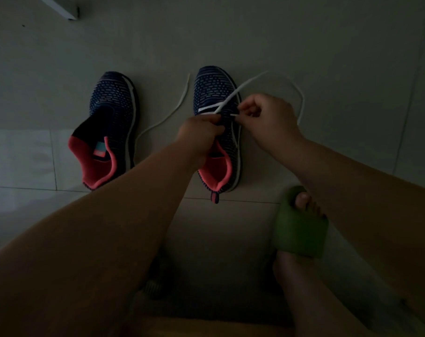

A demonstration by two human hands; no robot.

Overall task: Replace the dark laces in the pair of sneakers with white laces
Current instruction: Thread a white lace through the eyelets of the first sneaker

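**White lace going into the right-hand sneaker**

Grey floor tiles (303, 45) carry two navy knit sneakers with coral linings. Left sneaker (109, 122) holds no lace; a teal tag inside is unreadable. Right sneaker (217, 98) lies beside it, white lace (243, 86) crossing its eyelets. Left hand (199, 132) grips its tongue area; right hand (267, 115) pinches the lace tip. Green slipper (299, 229) sits nearer than that sneaker's heel.

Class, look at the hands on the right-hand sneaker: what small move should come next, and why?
Probably pull the tip through: the right hand pinches the white lace end at an eyelet of the right sneaker, which the left hand steadies. The lace crosses only the lowest eyelets, with long slack trailing on the floor.
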